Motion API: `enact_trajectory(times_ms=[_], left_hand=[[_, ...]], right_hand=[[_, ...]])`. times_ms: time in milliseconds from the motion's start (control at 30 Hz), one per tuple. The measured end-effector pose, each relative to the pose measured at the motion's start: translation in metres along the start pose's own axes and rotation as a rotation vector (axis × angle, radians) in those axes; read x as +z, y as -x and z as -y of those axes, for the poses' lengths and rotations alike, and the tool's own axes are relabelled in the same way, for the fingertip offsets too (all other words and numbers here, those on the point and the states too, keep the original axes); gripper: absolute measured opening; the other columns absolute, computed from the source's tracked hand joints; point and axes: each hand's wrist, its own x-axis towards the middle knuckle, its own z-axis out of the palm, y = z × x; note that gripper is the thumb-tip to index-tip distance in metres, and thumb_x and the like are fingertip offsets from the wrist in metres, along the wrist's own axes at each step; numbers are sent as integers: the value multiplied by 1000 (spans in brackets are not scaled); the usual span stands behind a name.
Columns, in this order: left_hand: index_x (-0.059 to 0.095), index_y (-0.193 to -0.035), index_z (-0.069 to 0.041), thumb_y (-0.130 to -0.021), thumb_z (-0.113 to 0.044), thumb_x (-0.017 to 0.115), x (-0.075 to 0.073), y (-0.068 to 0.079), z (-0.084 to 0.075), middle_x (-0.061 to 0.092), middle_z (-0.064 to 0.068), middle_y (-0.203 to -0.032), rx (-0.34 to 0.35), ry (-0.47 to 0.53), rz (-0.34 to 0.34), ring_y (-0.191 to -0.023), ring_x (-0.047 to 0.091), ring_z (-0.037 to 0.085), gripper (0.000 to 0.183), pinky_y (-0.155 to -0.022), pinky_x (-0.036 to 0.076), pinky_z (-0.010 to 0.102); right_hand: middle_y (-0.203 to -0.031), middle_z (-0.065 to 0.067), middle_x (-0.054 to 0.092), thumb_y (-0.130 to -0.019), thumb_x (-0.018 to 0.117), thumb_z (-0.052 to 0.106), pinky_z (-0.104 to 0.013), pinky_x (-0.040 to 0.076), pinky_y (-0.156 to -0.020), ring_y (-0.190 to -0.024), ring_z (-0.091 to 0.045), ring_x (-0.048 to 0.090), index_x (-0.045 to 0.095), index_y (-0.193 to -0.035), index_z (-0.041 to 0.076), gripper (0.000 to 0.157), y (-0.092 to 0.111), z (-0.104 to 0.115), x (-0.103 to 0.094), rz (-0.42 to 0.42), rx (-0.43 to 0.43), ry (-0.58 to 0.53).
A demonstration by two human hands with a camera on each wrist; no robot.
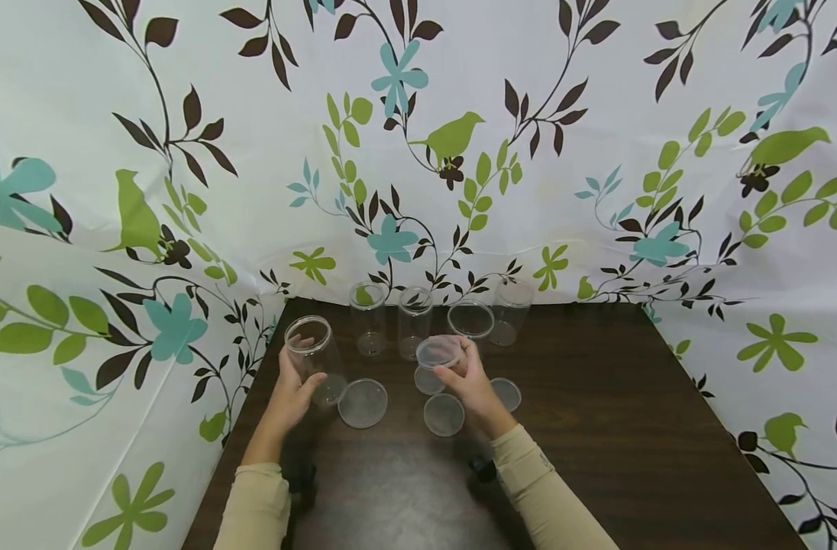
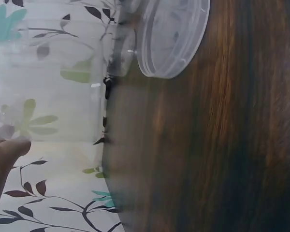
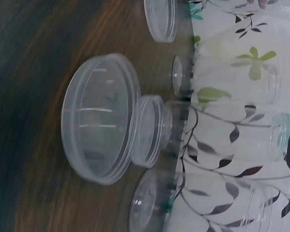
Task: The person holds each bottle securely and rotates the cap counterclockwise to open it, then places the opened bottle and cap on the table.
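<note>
On the left side of the table, my left hand point(image 1: 288, 396) grips a clear jar point(image 1: 325, 359), its lidless mouth upward and its body leaning a little. The left wrist view shows the thumb point(image 2: 8, 153) against the jar's transparent wall point(image 2: 63, 92). My right hand point(image 1: 476, 386) holds a clear round lid point(image 1: 437, 351) by its edge, apart from the jar. Below the hands lie more lids: one next to the held jar point(image 1: 363, 403), one nearer the front point(image 1: 444, 416). From the right wrist, a lid point(image 3: 101, 118) looms large, while only a bit of the hand shows at the right edge.
Several clear jars without lids stand along the back, including one at the left point(image 1: 369, 325) and one at the right point(image 1: 512, 309). Another lid point(image 1: 507, 395) lies beside the right wrist. A patterned cloth point(image 1: 418, 191) hangs behind the dark wooden table point(image 1: 597, 428).
</note>
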Motion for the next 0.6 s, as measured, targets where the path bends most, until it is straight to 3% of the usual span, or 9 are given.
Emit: enact_trajectory(times_ms=[133, 200, 233, 367, 433, 467, 600], left_hand=[[10, -151, 9, -91, 7, 65, -2, -11, 7, 31, 32, -152, -13, -43, -40, -146, 21, 52, 81, -106, 22, 4], [11, -151, 9, -91, 6, 66, -2, -15, -2, 31, 32, -153, -61, -72, -43, -146, 23, 51, 82, -115, 25, 17], [11, -151, 8, -91, 5, 67, -3, -18, -1, 31, 31, -154, -84, -86, -47, -146, 24, 49, 82, -115, 25, 18], [11, -153, 5, -92, 3, 69, -3, -28, 8, 33, 27, -156, -146, -152, -49, -146, 28, 46, 85, -115, 30, 52], [11, -154, 2, -92, 2, 70, -4, -34, 25, 35, 25, -156, -146, -174, -56, -146, 31, 44, 85, -114, 33, 51], [12, -154, 3, -91, 3, 70, -4, -37, 28, 36, 25, -155, -145, -183, -59, -145, 32, 44, 85, -112, 33, 58], [15, -152, 5, -91, 3, 71, -5, -47, 38, 38, 27, -154, -146, -208, -64, -142, 36, 46, 83, -110, 34, 60]], right_hand=[[-149, -33, 40, -95, 65, -2, -27, 50, -96, -122, -14, 58, 23, -147, -6, 67, -2, -2, -12, 2, -36, 4], [-148, -35, 39, -94, 65, -2, -27, 50, -95, -121, -13, 58, 23, -149, -6, 69, -2, 0, -16, -3, -30, 16], [-148, -37, 38, -94, 66, -1, -27, 49, -96, -122, -12, 57, 22, -150, -7, 71, -2, 0, -19, 2, -30, 22], [-148, -41, 35, -95, 69, 7, -27, 48, -99, -124, -11, 56, 22, -152, -9, 76, -3, 0, -27, 31, -36, 56], [-148, -42, 35, -95, 70, 10, -27, 48, -99, -125, -11, 56, 22, -152, -10, 77, -3, -1, -30, 54, -48, 62], [-147, -43, 35, -95, 70, 11, -27, 48, -99, -125, -12, 56, 22, -152, -10, 77, -3, -2, -32, 59, -52, 67], [-146, -44, 33, -96, 68, 7, -28, 50, -97, -124, -13, 57, 21, -152, -10, 76, -3, -2, -36, 77, -48, 48]])
